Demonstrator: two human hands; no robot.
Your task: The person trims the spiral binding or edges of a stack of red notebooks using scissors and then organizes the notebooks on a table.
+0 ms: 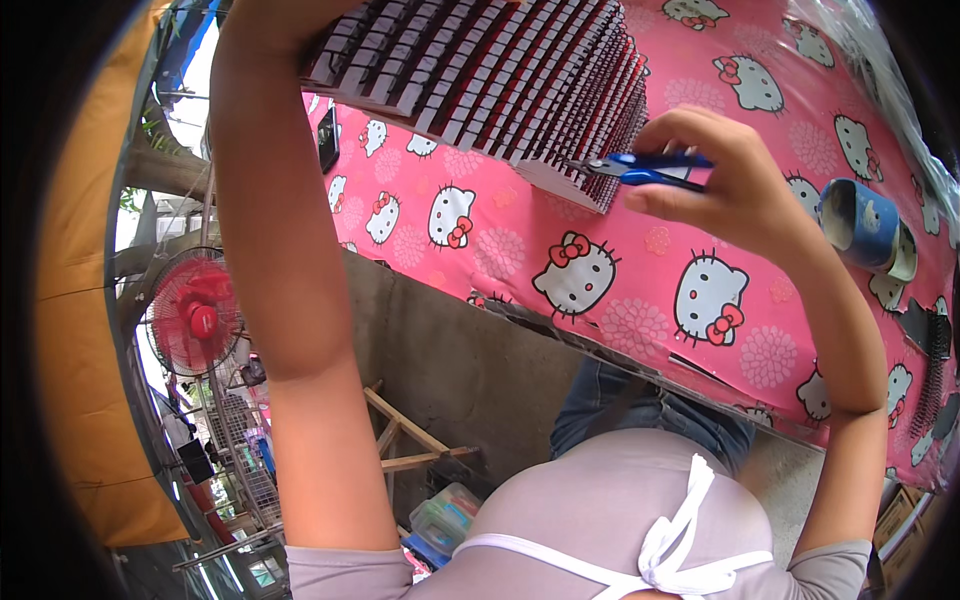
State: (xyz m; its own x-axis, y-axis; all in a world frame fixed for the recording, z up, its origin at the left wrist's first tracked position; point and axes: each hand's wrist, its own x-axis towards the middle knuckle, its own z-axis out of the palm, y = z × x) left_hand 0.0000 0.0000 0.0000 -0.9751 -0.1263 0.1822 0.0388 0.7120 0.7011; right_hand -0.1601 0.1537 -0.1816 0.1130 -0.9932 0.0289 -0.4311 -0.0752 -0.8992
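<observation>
My right hand (725, 170) is wrapped around a pair of small pliers (655, 168) with blue handles. Its metal jaws touch or sit close to the near corner of a large block (490, 90), made of many rows of small white pieces with dark and red lines between them. The block rests on the table at the top of the view. From the left my left forearm (280, 200) reaches up to the block's far left side. My left hand is mostly cut off by the upper edge, its fingers hidden.
The table wears a pink cartoon-cat cover (640, 290). A dark phone (329, 140) lies at its left edge. To the right are a blue cup-like container (860, 222) and a dark brush-like thing (935, 360). A red fan (200, 315) and wooden frame (410, 430) stand lower left.
</observation>
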